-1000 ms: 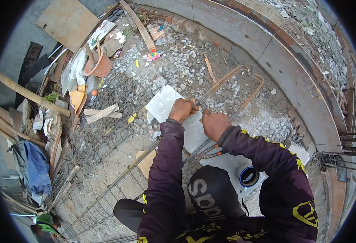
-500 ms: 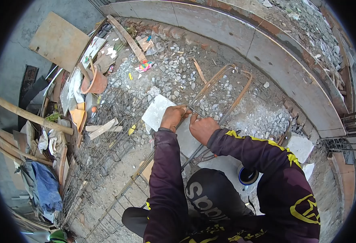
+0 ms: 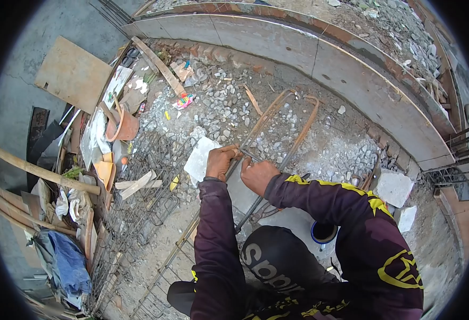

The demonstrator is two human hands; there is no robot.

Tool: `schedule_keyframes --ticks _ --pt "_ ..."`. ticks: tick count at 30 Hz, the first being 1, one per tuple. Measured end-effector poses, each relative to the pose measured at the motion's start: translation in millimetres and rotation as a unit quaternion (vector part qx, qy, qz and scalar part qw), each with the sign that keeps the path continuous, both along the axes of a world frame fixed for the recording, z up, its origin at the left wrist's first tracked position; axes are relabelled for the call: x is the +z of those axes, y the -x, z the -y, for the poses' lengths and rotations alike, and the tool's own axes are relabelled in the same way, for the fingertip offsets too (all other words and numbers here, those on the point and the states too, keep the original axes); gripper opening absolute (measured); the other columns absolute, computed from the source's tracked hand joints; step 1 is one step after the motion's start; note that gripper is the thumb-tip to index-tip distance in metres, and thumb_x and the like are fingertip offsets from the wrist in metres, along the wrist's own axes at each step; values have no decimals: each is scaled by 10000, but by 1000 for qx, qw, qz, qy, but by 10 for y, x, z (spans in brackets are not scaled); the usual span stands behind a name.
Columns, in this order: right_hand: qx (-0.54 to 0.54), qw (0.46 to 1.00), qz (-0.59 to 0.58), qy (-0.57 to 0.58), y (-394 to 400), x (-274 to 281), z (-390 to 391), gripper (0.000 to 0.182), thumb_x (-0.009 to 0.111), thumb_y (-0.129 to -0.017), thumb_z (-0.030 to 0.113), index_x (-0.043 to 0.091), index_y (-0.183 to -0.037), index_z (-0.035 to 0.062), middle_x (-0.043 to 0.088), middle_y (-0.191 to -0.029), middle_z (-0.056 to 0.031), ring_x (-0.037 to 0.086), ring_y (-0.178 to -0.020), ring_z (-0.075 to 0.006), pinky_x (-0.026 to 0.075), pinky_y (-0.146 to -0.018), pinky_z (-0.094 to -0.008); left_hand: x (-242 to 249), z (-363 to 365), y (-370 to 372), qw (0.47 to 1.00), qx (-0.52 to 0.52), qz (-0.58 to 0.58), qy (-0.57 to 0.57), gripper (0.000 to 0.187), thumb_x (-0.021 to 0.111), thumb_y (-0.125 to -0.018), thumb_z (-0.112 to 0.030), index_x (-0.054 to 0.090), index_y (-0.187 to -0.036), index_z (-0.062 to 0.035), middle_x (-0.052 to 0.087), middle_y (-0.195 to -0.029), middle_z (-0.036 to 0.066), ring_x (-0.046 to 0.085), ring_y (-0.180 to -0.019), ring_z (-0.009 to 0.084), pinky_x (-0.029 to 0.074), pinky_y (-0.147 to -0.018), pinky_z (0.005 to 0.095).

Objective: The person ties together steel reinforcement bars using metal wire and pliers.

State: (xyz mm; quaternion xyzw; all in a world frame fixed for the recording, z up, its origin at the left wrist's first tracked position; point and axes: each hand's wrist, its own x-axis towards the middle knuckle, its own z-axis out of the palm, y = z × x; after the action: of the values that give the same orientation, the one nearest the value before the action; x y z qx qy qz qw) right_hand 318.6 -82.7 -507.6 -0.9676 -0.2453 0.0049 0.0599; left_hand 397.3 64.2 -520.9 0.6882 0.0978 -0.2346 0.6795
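Long steel rebars [image 3: 298, 140] with rusty hooked ends run diagonally ahead of me, joined by a short crossbar [image 3: 252, 155]. My left hand [image 3: 221, 162] is closed around the rebar where the crossbar meets it, thumb and fingers pressed together. Just to its right, my right hand [image 3: 258, 176] has its fingers curled in a pinch close to the same joint; what lies between them is too small to make out. Pincers [image 3: 265, 212] lie below my right wrist, partly hidden by the sleeve. A pale stone slab [image 3: 201, 160] sits beside my left hand.
A blue-rimmed tin [image 3: 324, 232] stands by my knee. Tangled rebar mesh [image 3: 138, 213] covers the ground at left, near a broken orange bucket [image 3: 122, 128] and bamboo poles [image 3: 42, 168]. A low curved wall [image 3: 293, 50] borders the gravel [image 3: 229, 106] ahead.
The view has shifted slightly, so the wall and rubble sit a little differently. Both hands stay at the rebar joint, with only a small change in the right hand's fingers.
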Motion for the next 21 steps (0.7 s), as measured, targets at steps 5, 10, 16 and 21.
schedule_keyframes --ticks 5,10,16,21 --pt "-1 1000 -3 2 -3 -27 -31 465 558 -809 104 506 -1142 -216 670 -636 -153 685 -555 -237 538 -494 -348 -55 43 88 998 60 23 20 338 613 -840 -39 634 -1143 109 693 -973 133 661 -785 176 525 -739 256" --pt "-7 1000 -8 -11 -28 -86 -52 476 557 -808 103 496 -1148 -226 671 -647 -162 691 -575 -243 539 -497 -346 -100 87 73 995 95 29 -2 299 663 -830 -48 658 -1090 99 694 -941 120 653 -777 167 522 -707 256" --pt "-21 996 -73 -52 -71 219 32 361 619 -740 109 621 -1028 -109 680 -701 -169 691 -641 -303 546 -587 -404 -274 82 -62 993 107 41 -17 211 736 -790 -78 690 -919 82 680 -842 75 615 -747 134 483 -672 261" --pt "8 995 -97 -34 -657 641 107 142 650 -726 142 707 -812 44 693 -793 -172 690 -796 -337 540 -711 -443 -315 45 -21 993 84 83 -27 218 701 -799 -124 725 -929 50 696 -842 62 588 -744 117 464 -718 261"
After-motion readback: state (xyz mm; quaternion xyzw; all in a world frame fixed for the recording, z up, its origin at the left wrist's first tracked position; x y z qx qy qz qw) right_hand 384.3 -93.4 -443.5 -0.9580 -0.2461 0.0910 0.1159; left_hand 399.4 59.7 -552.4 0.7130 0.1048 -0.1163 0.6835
